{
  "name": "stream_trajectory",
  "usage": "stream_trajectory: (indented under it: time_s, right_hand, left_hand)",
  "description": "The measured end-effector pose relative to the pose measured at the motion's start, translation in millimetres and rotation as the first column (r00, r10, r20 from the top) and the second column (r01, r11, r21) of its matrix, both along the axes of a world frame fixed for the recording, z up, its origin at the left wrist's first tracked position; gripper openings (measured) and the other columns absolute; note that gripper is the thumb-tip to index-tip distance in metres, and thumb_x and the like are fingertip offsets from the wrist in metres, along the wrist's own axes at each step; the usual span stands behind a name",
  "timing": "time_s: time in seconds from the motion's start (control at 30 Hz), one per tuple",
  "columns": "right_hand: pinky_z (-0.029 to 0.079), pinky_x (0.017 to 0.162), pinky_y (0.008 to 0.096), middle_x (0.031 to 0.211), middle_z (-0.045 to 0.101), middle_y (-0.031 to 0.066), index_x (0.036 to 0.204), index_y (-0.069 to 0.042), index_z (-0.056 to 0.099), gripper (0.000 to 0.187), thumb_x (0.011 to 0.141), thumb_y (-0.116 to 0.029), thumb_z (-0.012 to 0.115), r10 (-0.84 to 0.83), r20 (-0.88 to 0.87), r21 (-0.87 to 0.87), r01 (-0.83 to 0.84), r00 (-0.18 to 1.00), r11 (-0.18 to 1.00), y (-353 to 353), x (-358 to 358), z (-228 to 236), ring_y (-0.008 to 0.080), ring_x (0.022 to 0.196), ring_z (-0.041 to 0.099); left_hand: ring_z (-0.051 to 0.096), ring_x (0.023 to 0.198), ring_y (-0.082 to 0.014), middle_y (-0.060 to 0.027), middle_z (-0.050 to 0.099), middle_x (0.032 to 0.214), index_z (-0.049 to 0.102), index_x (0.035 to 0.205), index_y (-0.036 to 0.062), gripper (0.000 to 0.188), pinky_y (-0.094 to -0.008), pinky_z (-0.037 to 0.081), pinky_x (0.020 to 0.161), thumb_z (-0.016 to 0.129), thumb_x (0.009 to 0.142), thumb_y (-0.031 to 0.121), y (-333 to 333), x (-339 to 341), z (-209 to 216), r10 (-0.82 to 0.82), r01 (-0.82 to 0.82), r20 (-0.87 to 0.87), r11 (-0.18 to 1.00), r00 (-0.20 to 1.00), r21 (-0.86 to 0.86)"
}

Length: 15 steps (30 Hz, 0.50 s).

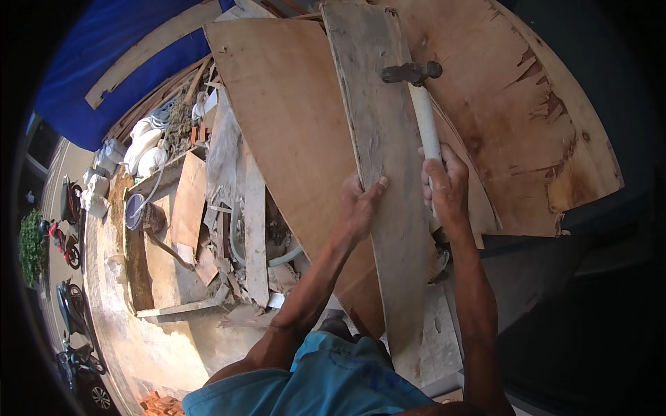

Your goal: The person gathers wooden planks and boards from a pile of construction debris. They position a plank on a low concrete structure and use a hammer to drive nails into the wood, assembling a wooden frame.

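A long grey, dusty plank [378, 118] stands before me, running from the top of the view down toward my legs. My left hand [362, 202] grips its left edge, the thumb lying on the plank's face. In my right hand [446, 182] is a hammer [425, 114], its pale handle wrapped by my fingers. The dark metal head is raised at the far end, over the plank's right edge. Behind the plank lies a large brown plywood sheet [284, 90]. Another plywood sheet [499, 104], with a torn, splintered right edge, is at the right.
At the left, a wooden-edged trough [180, 306] holds board scraps beside a dark bucket [143, 213]. White sacks [143, 149] and a blue tarp [76, 76] are farther back. Parked motorcycles [73, 305] line the far left. Broken bricks [161, 404] lie at the lower left.
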State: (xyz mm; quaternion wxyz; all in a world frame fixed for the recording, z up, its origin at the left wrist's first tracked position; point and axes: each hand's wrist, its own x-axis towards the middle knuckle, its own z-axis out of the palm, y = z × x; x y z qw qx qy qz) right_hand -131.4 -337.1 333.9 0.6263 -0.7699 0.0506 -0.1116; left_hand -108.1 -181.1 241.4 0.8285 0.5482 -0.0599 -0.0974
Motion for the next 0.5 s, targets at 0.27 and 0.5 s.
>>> stream_trajectory:
  time_s: [0.27,0.5]
  right_hand:
    - [0.048,0.059,0.0398,0.068,0.054,0.0187,0.099,0.006,0.055,0.025,0.087,-0.016,0.055,-0.029,0.573,-0.423,0.326,0.819,0.845,-6,30,19,0.0271,0.059,0.056]
    - [0.049,0.064,0.0441,0.079,0.062,0.0233,0.100,0.006,0.056,0.028,0.088,-0.019,0.056,-0.011,0.241,-0.573,0.151,0.970,0.806,-25,39,14,0.0347,0.070,0.063]
  left_hand:
    - [0.058,0.079,-0.0114,-0.0049,0.063,0.093,0.059,0.109,-0.0034,0.028,-0.0284,0.049,0.071,0.063,0.090,0.016,0,4,-13,0.006,-0.005,0.028,0.999,1.000,-0.040]
    - [0.060,0.080,-0.0121,-0.0067,0.065,0.092,0.060,0.108,-0.0044,0.026,-0.0288,0.050,0.071,0.061,0.089,0.014,-1,-1,-17,0.013,-0.013,-0.008,0.997,1.000,-0.075]
